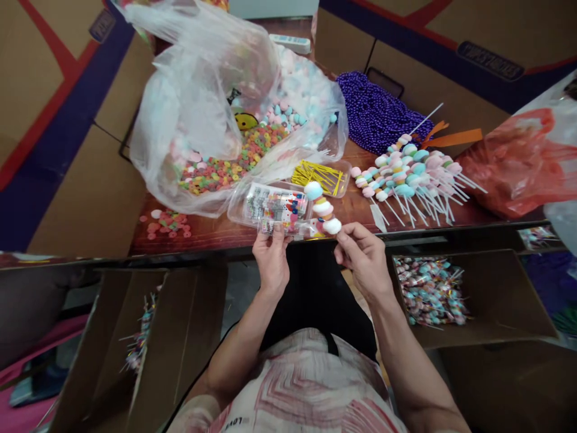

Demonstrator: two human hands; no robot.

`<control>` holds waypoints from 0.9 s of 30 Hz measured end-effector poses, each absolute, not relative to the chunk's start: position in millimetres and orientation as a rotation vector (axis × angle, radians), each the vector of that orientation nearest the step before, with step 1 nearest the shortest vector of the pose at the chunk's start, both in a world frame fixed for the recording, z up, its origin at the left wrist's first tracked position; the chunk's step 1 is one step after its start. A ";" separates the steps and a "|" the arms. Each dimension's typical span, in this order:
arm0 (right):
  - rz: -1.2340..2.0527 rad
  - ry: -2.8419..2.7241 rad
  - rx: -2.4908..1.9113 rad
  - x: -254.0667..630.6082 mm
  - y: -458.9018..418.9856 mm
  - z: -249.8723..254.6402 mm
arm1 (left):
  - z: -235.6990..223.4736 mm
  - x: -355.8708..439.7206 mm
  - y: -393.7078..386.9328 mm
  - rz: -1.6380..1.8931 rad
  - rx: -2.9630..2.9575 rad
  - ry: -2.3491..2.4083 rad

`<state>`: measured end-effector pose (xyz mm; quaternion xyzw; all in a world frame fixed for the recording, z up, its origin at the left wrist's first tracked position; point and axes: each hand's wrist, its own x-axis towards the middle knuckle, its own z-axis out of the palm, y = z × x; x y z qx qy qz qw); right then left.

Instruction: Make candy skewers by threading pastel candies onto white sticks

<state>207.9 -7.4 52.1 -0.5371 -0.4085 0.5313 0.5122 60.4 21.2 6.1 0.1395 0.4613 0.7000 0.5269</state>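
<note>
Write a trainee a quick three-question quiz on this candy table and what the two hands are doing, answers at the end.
1. Multiple choice: what does the left hand hold?
A) an orange ribbon
B) printed packets
C) a candy stick
2. True or false: the yellow ties lie in a clear tray.
3. Fill the gap: the heap of cord behind the pile of candy sticks is coloured ____.

Key: 1. B; 2. true; 3. purple
</note>
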 end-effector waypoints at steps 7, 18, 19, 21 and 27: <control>1.368 -0.932 -1.298 197.4 -8.6 46.1 | 0.8 51.2 15.7 1.709 0.374 1.095; 1.460 -0.816 -1.244 196.0 -11.4 43.5 | -7.4 47.3 11.7 1.730 0.429 1.114; 1.484 -0.808 -1.235 196.9 -11.1 44.6 | -8.9 47.3 11.0 1.726 0.454 1.120; 1.563 -0.801 -1.209 198.5 -10.0 47.1 | -11.7 47.5 9.3 1.698 0.522 1.138; 1.645 -0.863 -1.232 194.8 -4.1 42.1 | -14.6 49.2 4.0 1.517 0.660 1.180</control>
